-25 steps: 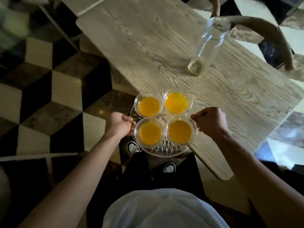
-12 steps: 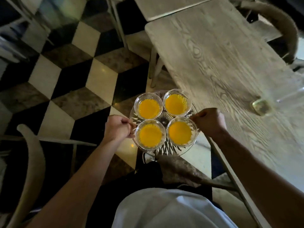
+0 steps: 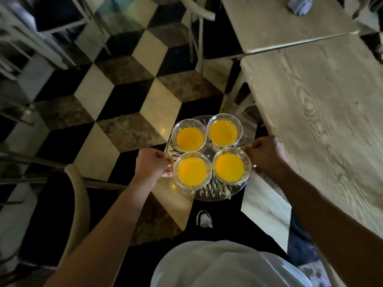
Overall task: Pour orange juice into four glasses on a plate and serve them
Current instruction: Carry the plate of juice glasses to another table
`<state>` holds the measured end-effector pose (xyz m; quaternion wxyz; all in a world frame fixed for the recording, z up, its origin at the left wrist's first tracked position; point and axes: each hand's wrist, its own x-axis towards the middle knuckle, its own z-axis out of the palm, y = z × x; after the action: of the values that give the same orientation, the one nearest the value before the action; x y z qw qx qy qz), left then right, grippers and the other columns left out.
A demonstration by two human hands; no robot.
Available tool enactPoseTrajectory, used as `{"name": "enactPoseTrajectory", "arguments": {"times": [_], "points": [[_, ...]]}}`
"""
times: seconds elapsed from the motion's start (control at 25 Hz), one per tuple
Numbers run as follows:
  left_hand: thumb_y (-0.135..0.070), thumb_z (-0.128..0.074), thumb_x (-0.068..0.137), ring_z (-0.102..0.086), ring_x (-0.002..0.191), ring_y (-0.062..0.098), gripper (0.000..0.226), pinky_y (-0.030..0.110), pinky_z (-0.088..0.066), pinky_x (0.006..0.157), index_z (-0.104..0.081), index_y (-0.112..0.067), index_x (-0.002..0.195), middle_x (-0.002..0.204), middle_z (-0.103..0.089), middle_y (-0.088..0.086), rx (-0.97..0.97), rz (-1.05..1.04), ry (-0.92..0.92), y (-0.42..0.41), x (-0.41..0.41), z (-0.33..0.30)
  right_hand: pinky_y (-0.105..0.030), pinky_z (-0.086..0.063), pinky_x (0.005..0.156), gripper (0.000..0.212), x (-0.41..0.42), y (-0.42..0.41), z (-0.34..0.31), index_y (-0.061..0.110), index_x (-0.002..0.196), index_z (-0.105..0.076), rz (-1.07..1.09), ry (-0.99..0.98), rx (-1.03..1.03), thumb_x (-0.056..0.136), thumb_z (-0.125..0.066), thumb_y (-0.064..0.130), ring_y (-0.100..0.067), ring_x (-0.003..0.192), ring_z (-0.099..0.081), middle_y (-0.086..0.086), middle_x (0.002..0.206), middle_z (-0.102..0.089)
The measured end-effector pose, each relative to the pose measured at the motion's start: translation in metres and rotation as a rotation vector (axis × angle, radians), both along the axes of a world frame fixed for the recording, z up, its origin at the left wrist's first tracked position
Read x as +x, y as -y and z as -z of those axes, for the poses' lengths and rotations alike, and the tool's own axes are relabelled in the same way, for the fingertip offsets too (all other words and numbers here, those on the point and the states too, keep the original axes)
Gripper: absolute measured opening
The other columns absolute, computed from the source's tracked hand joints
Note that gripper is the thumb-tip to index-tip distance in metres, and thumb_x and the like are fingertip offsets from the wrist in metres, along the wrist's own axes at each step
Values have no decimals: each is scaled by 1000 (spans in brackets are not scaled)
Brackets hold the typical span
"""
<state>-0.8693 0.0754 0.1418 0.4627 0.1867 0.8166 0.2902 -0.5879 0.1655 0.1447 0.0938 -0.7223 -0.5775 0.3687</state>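
Round cut-glass plate (image 3: 209,192) held in mid-air over the black, white and brown checkered floor (image 3: 124,100), just left of the pale wood-grain counter (image 3: 323,112). Left hand (image 3: 152,163) curled shut on the plate's left rim, right hand (image 3: 266,155) closed on its right rim, fingers (image 3: 249,145) folded over the edge. Four clear glasses of orange juice (image 3: 207,152) packed in a two-by-two cluster on the plate, sitting between the two hands. Fingertips under the rim hidden. Far rim mostly covered by the glasses. Surroundings blurred.
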Motion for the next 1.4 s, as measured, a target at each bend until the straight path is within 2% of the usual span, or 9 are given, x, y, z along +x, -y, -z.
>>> {"name": "enactPoseTrajectory", "arguments": {"times": [0.12, 0.32, 0.44, 0.64, 0.76, 1.0, 1.08, 1.28, 1.4], "points": [[17, -48, 101, -58, 59, 24, 37, 25, -54, 40, -59, 1, 70, 68, -61, 17, -30, -55, 50, -31, -25, 2, -16, -51, 43, 15, -34, -44, 5, 17, 71, -80, -14, -40, -13, 81, -81, 28, 2, 46, -64, 1, 57, -72], [15, -57, 96, -76, 71, 31, 29, 40, -66, 63, -68, -2, 75, 77, -74, 16, -11, -148, -26, -92, -77, 9, -5, -37, 39, 20, -91, -130, 20, 20, 67, -77, -130, -41, -15, 83, -80, 32, 16, 46, -57, 17, 45, -64], [17, -64, 90, -79, 73, 29, 24, 41, -66, 65, -70, -5, 82, 80, -78, 16, -5, -189, -49, -142, -112, 8, -5, -37, 38, 17, -130, -192, 24, 18, 76, -78, -174, -48, -10, 84, -81, 32, 12, 43, -56, 12, 53, -67], [18, -66, 89, -70, 44, 12, 15, 26, -56, 41, -68, 4, 83, 58, -73, 10, -34, -255, -90, -227, -165, 1, -6, -37, 37, 16, -192, -289, 19, 17, 75, -74, -223, -99, -14, 87, -79, 26, 4, 43, -60, 4, 60, -71], [15, -68, 89, -66, 38, 11, 17, 24, -53, 39, -66, 0, 82, 46, -68, 1, -49, -265, -111, -278, -199, -1, -17, -47, 44, 19, -230, -345, 14, 18, 72, -72, -250, -108, 0, 87, -79, 27, -3, 46, -66, 3, 59, -71], [13, -75, 84, -72, 51, 24, 11, 39, -65, 56, -72, 3, 80, 54, -71, 11, -33, -258, -137, -376, -277, 3, -30, -62, 57, 20, -301, -447, 17, 19, 69, -72, -225, -101, -4, 84, -82, 29, -10, 50, -70, 4, 54, -71], [12, -76, 84, -74, 53, 26, 12, 38, -65, 57, -72, 2, 79, 54, -72, 10, -24, -250, -132, -410, -303, 5, -34, -64, 61, 18, -326, -480, 19, 19, 72, -73, -224, -97, -11, 84, -82, 29, -9, 52, -71, 3, 57, -72], [6, -75, 87, -79, 65, 31, 15, 46, -68, 69, -73, -5, 77, 66, -77, 13, 3, -205, -128, -510, -384, 10, -21, -52, 48, 17, -397, -565, 14, 17, 80, -75, -200, -47, -2, 85, -81, 32, -4, 56, -67, 6, 67, -71], [4, -76, 88, -78, 70, 33, 15, 49, -68, 71, -72, -7, 77, 71, -77, 16, 14, -166, -103, -571, -427, 9, -31, -62, 55, 19, -435, -614, 15, 18, 76, -74, -152, -61, 3, 85, -81, 33, -4, 50, -69, 4, 64, -73]]}}
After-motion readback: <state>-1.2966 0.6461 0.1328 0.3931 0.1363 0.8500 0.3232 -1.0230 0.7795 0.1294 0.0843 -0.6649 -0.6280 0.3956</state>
